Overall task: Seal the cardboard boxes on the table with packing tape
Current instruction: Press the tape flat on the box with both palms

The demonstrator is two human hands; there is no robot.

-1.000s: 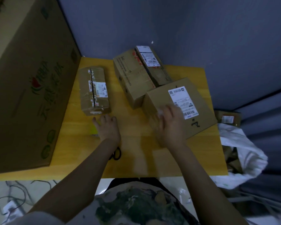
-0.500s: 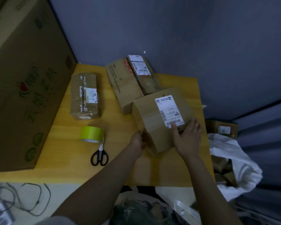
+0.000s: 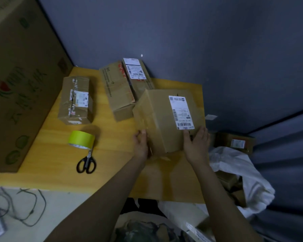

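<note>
A plain brown cardboard box bearing a white shipping label [image 3: 166, 119] is held tilted above the yellow wooden counter [image 3: 47, 163], near its right-hand end and just in front of two further brown labelled cartons [image 3: 124, 88] lying side by side against the wall. The left hand [image 3: 141, 143] is pressed against the box's near left face with fingers curled to it; the right hand [image 3: 196, 142] is laid flat and spread on the near right face, just below the label. The box is therefore gripped between both hands. A smaller brown carton wrapped in clear tape [image 3: 75, 100] lies toward the left of the counter, well apart from the held box. A roll of lime-green packing tape [image 3: 81, 139] stands on the counter beside it, with black-handled scissors [image 3: 86, 163] touching or just beside the roll; neither is in hand. The held box is judged light and stiff, being lifted readily by palm pressure alone, though its smooth board may slip. Hold is best taken on opposing side faces near the lower corners, clear of the flap seam. No fresh tape is seen on it; sealing is judged not yet begun. A large printed carton [image 3: 21, 84] stands at the counter's left.
</note>
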